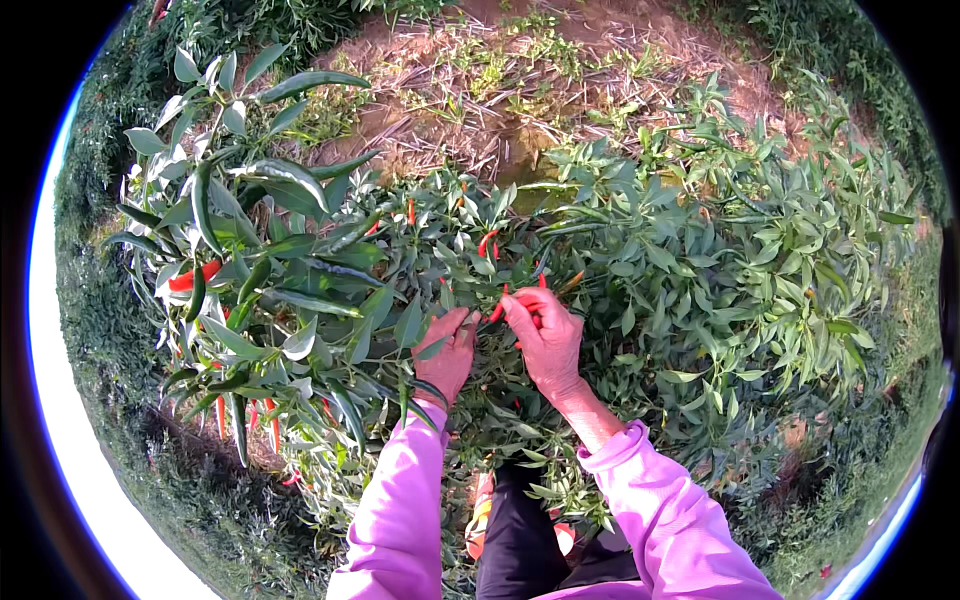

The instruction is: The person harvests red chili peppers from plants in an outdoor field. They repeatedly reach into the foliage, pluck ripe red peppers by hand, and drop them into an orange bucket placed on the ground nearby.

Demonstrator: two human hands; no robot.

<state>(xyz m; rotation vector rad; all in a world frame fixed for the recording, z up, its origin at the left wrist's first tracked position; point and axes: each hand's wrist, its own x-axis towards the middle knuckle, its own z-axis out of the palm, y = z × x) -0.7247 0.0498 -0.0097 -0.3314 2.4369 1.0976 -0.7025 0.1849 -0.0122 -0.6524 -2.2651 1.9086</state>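
Both of my hands reach into a row of chilli plants. My right hand (550, 341) is closed around several red chillies (531, 301), whose tips stick out between the fingers. Just left of it, my left hand (448, 352) is among the leaves with its fingertips at a stem; leaves partly cover the hand, and whether it grips the stem cannot be made out. Another red chilli (488, 243) hangs a little beyond my hands. Close on the left stands a tall chilli plant (285, 247) with many long green chillies (204, 206) and a red chilli (195, 277).
More leafy chilli plants (675, 262) spread to the right. Beyond the row runs a strip of soil (442, 112) with dry straw and small weeds. Below, my dark-trousered leg (517, 532) stands among the plants. Red chillies (273, 424) hang low on the left.
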